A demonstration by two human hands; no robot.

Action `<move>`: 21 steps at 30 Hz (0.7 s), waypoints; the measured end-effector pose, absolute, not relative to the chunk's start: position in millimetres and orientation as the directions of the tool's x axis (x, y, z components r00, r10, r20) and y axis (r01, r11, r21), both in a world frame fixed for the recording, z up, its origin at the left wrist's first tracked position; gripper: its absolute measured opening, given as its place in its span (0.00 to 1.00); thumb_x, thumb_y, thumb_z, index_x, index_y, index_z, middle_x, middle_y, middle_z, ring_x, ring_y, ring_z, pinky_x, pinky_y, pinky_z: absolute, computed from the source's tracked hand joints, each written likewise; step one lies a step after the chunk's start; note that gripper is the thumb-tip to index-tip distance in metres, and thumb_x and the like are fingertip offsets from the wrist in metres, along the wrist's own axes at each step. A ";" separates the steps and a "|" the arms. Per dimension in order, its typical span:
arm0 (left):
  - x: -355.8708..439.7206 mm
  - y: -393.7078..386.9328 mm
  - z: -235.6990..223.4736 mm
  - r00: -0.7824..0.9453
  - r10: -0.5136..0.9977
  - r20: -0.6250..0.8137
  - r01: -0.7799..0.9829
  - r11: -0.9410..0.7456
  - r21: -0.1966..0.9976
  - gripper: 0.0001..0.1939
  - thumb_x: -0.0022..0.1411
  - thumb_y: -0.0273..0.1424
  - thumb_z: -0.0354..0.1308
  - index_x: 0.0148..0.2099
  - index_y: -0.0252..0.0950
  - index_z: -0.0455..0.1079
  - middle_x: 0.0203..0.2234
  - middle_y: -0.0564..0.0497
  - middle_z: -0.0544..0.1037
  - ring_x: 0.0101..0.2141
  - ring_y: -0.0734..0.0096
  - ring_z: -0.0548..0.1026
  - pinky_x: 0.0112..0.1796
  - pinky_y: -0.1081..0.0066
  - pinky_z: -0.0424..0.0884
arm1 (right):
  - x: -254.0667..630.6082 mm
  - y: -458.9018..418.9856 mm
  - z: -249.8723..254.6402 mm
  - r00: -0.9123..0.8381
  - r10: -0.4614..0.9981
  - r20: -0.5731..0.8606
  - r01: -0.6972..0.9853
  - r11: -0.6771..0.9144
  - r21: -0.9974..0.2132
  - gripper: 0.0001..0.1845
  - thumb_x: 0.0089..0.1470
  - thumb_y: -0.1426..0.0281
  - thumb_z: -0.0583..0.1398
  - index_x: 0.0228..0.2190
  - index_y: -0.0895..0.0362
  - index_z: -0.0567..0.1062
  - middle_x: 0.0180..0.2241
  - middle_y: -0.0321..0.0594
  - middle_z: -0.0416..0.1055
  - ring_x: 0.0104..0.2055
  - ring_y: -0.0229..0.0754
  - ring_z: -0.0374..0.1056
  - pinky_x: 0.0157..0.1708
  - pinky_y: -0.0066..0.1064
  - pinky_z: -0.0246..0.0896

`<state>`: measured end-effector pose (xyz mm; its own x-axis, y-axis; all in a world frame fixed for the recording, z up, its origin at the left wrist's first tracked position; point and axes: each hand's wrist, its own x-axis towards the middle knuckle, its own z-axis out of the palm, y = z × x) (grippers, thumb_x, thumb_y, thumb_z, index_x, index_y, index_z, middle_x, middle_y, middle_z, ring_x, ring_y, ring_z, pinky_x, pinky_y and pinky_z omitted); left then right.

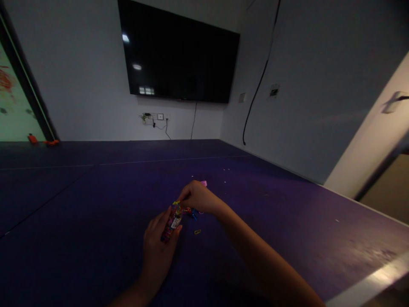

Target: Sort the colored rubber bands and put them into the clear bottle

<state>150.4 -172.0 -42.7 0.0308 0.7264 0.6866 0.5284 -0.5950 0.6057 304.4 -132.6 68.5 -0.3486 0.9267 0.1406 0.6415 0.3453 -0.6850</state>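
Observation:
My left hand [158, 241] is wrapped round a small see-through container [175, 222] filled with colourful bits, with a white label on its side. The container is tilted, its top toward my right hand [198, 197]. The thumb and fingers of that hand are pinched together at the container's top, beside some yellow pieces; what they hold is too small to tell. Below my right hand lies a small heap of red and blue clips [193, 213] on the floor, partly hidden by the hand. A single yellow paper clip [197, 232] lies nearer me. Just behind my right hand a pink piece [203, 183] shows.
The dark purple floor [96, 204] stretches to the walls, with tiny white scraps [225, 182] on it. A large black television [182, 55] hangs on the far wall above sockets [160, 116] and cables. A black cable [255, 94] dangles along the right wall.

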 end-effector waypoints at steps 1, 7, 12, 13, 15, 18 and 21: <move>150.5 -172.2 -42.1 0.033 0.728 0.685 0.523 -0.596 0.609 0.22 0.57 0.38 0.55 0.54 0.41 0.63 0.43 0.47 0.73 0.43 0.61 0.71 0.44 0.58 0.68 | 305.7 -133.2 69.2 -0.366 0.922 0.127 0.638 0.347 -0.687 0.10 0.39 0.79 0.59 0.26 0.62 0.80 0.19 0.36 0.72 0.20 0.30 0.62 0.20 0.20 0.53; 150.7 -172.5 -38.8 0.019 0.728 0.685 0.508 -0.598 0.621 0.23 0.56 0.39 0.55 0.53 0.40 0.65 0.42 0.46 0.74 0.42 0.61 0.72 0.43 0.59 0.69 | 312.9 -138.4 79.5 -0.449 0.893 0.033 0.616 0.336 -0.713 0.11 0.43 0.75 0.58 0.30 0.62 0.79 0.21 0.35 0.72 0.21 0.29 0.59 0.20 0.20 0.52; 150.3 -172.4 -38.8 0.026 0.742 0.670 0.513 -0.585 0.628 0.23 0.56 0.41 0.55 0.53 0.40 0.65 0.42 0.47 0.74 0.42 0.61 0.72 0.43 0.58 0.68 | 312.7 -140.8 84.5 -0.464 0.886 -0.011 0.572 0.289 -0.768 0.14 0.44 0.78 0.56 0.33 0.61 0.79 0.24 0.36 0.74 0.23 0.29 0.62 0.24 0.20 0.56; 150.2 -172.7 -38.7 0.023 0.742 0.670 0.511 -0.585 0.630 0.23 0.56 0.41 0.55 0.52 0.40 0.66 0.42 0.46 0.74 0.42 0.61 0.72 0.44 0.57 0.68 | 312.4 -141.3 85.1 -0.460 0.888 -0.021 0.566 0.275 -0.778 0.15 0.45 0.79 0.55 0.33 0.61 0.79 0.25 0.36 0.74 0.24 0.29 0.63 0.24 0.20 0.57; 150.2 -173.3 -38.5 0.021 0.747 0.665 0.505 -0.581 0.638 0.23 0.55 0.41 0.55 0.52 0.40 0.66 0.42 0.46 0.73 0.42 0.61 0.71 0.44 0.57 0.67 | 312.0 -142.4 86.5 -0.455 0.890 -0.039 0.551 0.248 -0.797 0.16 0.45 0.80 0.53 0.33 0.61 0.79 0.25 0.37 0.74 0.24 0.30 0.64 0.24 0.20 0.58; 150.2 -173.5 -38.8 0.013 0.751 0.660 0.492 -0.580 0.650 0.22 0.55 0.40 0.55 0.52 0.41 0.66 0.42 0.47 0.74 0.42 0.61 0.71 0.44 0.58 0.68 | 312.5 -143.4 88.5 -0.457 0.889 -0.039 0.538 0.241 -0.807 0.17 0.45 0.81 0.53 0.33 0.60 0.79 0.24 0.36 0.75 0.24 0.29 0.64 0.24 0.20 0.58; 150.2 -172.6 -39.7 0.001 0.748 0.663 0.493 -0.578 0.650 0.22 0.55 0.40 0.56 0.52 0.41 0.66 0.42 0.47 0.74 0.43 0.61 0.71 0.44 0.58 0.68 | 313.1 -141.9 88.1 -0.436 0.899 -0.038 0.550 0.233 -0.802 0.17 0.44 0.83 0.54 0.33 0.60 0.79 0.24 0.35 0.75 0.23 0.29 0.64 0.24 0.20 0.58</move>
<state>150.2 -172.6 -39.7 0.0014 0.7483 0.6634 0.4932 -0.5776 0.6505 313.1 -141.9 88.1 -0.4363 0.8990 -0.0377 0.5497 0.2331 -0.8022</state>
